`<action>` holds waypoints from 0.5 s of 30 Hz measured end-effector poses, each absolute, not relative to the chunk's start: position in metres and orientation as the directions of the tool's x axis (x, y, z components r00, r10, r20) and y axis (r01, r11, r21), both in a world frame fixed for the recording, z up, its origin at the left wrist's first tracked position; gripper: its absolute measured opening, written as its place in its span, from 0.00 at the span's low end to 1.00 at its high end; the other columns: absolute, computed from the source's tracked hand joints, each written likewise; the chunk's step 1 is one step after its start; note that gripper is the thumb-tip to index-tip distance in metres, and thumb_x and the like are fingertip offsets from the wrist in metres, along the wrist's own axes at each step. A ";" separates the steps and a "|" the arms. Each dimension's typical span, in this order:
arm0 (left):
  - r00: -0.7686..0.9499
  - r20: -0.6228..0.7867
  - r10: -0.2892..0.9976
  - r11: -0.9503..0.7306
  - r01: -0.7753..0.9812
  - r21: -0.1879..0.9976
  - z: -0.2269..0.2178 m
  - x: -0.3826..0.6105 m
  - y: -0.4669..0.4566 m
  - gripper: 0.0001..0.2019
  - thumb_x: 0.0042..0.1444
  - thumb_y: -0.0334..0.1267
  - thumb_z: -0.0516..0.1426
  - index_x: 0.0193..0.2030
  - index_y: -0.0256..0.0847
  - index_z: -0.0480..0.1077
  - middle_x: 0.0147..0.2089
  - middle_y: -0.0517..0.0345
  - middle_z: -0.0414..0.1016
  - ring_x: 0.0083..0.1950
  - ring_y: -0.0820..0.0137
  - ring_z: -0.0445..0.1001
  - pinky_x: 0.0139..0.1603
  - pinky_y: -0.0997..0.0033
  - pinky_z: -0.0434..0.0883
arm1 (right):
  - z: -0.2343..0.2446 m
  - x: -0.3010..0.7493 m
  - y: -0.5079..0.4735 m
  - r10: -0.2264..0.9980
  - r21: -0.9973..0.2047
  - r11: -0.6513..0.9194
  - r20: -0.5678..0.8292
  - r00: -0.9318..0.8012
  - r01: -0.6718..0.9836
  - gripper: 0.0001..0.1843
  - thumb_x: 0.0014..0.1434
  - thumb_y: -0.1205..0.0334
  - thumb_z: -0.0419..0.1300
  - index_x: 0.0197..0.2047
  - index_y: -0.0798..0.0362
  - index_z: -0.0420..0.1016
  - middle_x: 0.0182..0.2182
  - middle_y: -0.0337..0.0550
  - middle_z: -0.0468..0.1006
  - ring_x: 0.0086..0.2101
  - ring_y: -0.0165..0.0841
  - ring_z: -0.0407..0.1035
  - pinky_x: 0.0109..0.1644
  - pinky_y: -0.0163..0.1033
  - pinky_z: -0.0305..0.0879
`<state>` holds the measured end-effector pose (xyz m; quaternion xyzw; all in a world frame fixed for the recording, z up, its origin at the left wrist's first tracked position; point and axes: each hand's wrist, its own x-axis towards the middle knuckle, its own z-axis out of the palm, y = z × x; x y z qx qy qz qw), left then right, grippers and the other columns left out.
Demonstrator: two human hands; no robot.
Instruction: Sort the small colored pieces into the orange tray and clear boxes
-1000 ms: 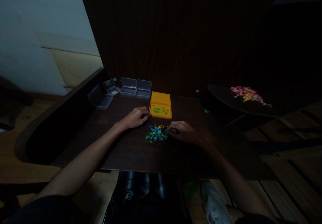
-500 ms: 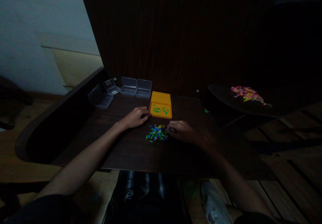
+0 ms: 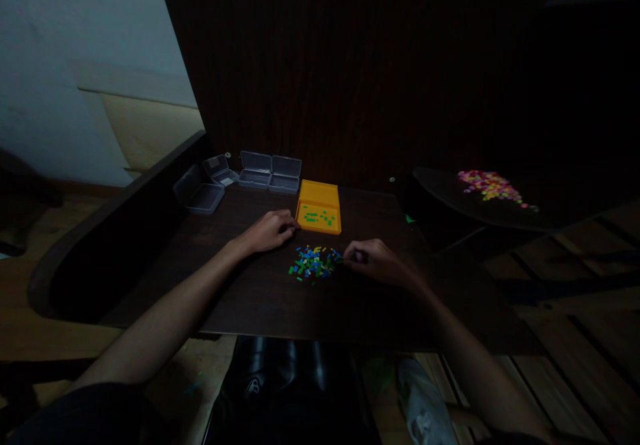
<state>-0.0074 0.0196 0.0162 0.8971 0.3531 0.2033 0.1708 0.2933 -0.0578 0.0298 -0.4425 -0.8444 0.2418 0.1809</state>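
Observation:
A loose pile of tiny blue, green, yellow and pale plastic pieces (image 3: 314, 265) lies on the dark wooden table (image 3: 280, 308). At its right edge is my right hand (image 3: 374, 258), thumb and forefinger pinched together; whatever is between them is too small to make out. Behind the pile, a yellow box (image 3: 319, 192) stands with its lid raised at the back and several green pieces (image 3: 311, 218) scattered inside. My left hand (image 3: 271, 230) rests on the table with fingers loosely bent and thumb apart, a fingertip at the box's near left corner.
Several clear plastic cases (image 3: 207, 198) stand with lids up at the back left. A dark curved side panel (image 3: 75, 258) bounds the left. On a shelf at right lies a heap of pink and yellow pieces (image 3: 493, 186). A tall dark panel (image 3: 325, 85) rises behind.
My right hand has drawn back a little to the right, from over the pile's right side to its edge. The left hand has stayed by the yellow box.

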 end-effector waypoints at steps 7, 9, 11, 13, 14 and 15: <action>0.661 0.248 0.708 -0.686 0.560 0.465 0.016 -0.008 0.020 0.13 0.60 0.33 0.52 0.46 0.37 0.77 0.40 0.51 0.75 0.40 0.66 0.75 0.44 0.67 0.70 | 0.024 0.299 -0.060 0.808 -0.536 0.553 0.159 -0.567 0.637 0.09 0.62 0.59 0.60 0.37 0.54 0.79 0.30 0.43 0.80 0.29 0.29 0.71 0.34 0.33 0.64; 0.662 0.252 0.706 -0.688 0.559 0.463 0.016 -0.008 0.020 0.13 0.60 0.33 0.53 0.45 0.37 0.77 0.40 0.51 0.74 0.40 0.66 0.74 0.44 0.68 0.70 | 0.025 0.299 -0.061 0.791 -0.546 0.571 0.165 -0.589 0.613 0.09 0.64 0.60 0.58 0.37 0.54 0.78 0.33 0.44 0.80 0.32 0.31 0.72 0.37 0.35 0.66; 0.663 0.252 0.705 -0.690 0.561 0.458 0.016 -0.008 0.020 0.13 0.60 0.33 0.52 0.45 0.37 0.77 0.40 0.51 0.74 0.40 0.66 0.74 0.44 0.68 0.70 | 0.024 0.298 -0.062 0.775 -0.557 0.587 0.173 -0.608 0.588 0.09 0.65 0.60 0.57 0.38 0.54 0.78 0.35 0.45 0.80 0.34 0.32 0.73 0.40 0.36 0.67; 0.665 0.250 0.704 -0.692 0.561 0.455 0.016 -0.008 0.020 0.13 0.60 0.33 0.52 0.45 0.37 0.77 0.40 0.51 0.74 0.40 0.67 0.74 0.44 0.68 0.70 | 0.023 0.296 -0.064 0.763 -0.560 0.601 0.188 -0.619 0.571 0.09 0.65 0.61 0.57 0.38 0.54 0.77 0.36 0.45 0.79 0.35 0.32 0.73 0.41 0.37 0.67; 0.666 0.249 0.704 -0.691 0.561 0.455 0.016 -0.008 0.020 0.13 0.60 0.33 0.52 0.46 0.37 0.77 0.40 0.51 0.74 0.40 0.67 0.74 0.44 0.68 0.70 | 0.022 0.295 -0.065 0.760 -0.557 0.606 0.194 -0.620 0.568 0.09 0.65 0.61 0.57 0.38 0.53 0.77 0.36 0.46 0.78 0.36 0.33 0.72 0.41 0.38 0.68; 0.666 0.247 0.704 -0.691 0.562 0.455 0.016 -0.009 0.020 0.13 0.60 0.33 0.52 0.46 0.37 0.77 0.40 0.51 0.74 0.40 0.67 0.74 0.44 0.68 0.70 | 0.021 0.294 -0.066 0.760 -0.553 0.608 0.196 -0.620 0.570 0.08 0.65 0.62 0.57 0.38 0.53 0.77 0.36 0.45 0.77 0.37 0.33 0.72 0.42 0.38 0.68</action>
